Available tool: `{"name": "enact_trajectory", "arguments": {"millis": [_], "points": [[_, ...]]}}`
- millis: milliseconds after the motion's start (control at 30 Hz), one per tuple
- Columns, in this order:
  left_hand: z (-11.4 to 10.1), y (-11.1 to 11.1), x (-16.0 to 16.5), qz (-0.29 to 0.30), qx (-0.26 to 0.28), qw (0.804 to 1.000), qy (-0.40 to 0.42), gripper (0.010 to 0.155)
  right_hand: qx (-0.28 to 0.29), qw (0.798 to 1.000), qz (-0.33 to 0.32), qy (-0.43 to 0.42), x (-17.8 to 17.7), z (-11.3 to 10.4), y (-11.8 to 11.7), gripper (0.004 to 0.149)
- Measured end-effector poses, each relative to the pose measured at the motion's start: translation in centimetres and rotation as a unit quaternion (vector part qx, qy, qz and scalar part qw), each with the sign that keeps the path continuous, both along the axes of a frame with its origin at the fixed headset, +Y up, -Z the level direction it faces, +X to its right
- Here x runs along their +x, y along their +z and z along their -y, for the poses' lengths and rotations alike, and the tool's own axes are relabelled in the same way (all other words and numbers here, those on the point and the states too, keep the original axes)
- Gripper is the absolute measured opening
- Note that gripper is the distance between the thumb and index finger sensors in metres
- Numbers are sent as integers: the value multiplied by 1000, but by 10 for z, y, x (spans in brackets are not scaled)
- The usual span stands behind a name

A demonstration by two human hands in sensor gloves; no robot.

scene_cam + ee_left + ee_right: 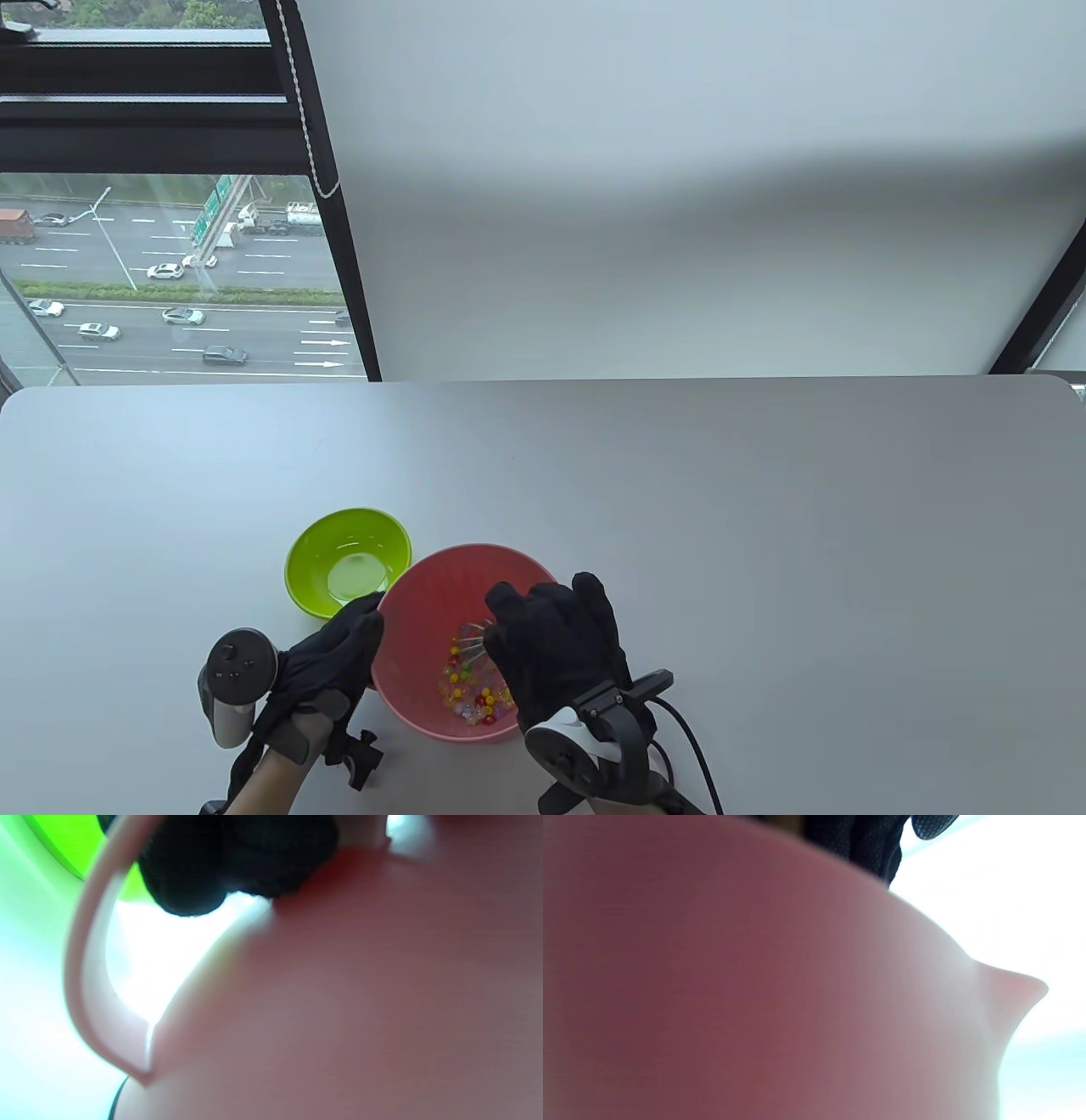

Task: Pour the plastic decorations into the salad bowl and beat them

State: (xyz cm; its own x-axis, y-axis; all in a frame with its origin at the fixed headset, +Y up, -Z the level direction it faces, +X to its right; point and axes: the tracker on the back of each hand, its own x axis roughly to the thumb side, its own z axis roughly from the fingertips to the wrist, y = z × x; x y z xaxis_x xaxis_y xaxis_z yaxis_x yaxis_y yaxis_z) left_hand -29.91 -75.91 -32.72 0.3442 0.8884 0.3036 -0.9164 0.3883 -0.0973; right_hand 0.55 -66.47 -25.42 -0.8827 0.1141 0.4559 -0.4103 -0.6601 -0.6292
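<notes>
smooth round pink salad bowl (424,688), near desk (764,526) front edge | left hand (335,658) grips rim | right hand (556,649) holds wire whisk (472,638) in glossy beads (471,692)

L hand (327,658): gloved, fingers reaching fwd and curled onto rim of pink bowl (424,586), tracker on back. R hand (556,649): gloved, palm down over bowl, fingers bent round whisk (472,638) handle; tracker at wrist. Wrist views too blurred for finger detail.
</notes>
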Motion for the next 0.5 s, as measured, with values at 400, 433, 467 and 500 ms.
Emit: {"name": "enact_trajectory", "arguments": {"millis": [400, 433, 467, 500], "points": [[0, 0, 0, 0, 0, 1000, 0, 72, 18, 999, 9, -28, 9, -9, 4, 51], [0, 0, 0, 0, 0, 1000, 0, 72, 15, 999, 7, -33, 10, -10, 4, 51], [0, 0, 0, 0, 0, 1000, 0, 72, 8, 999, 2, -41, 10, -10, 3, 51], [0, 0, 0, 0, 0, 1000, 0, 72, 2, 999, -4, -48, 10, -9, 3, 51]]}}
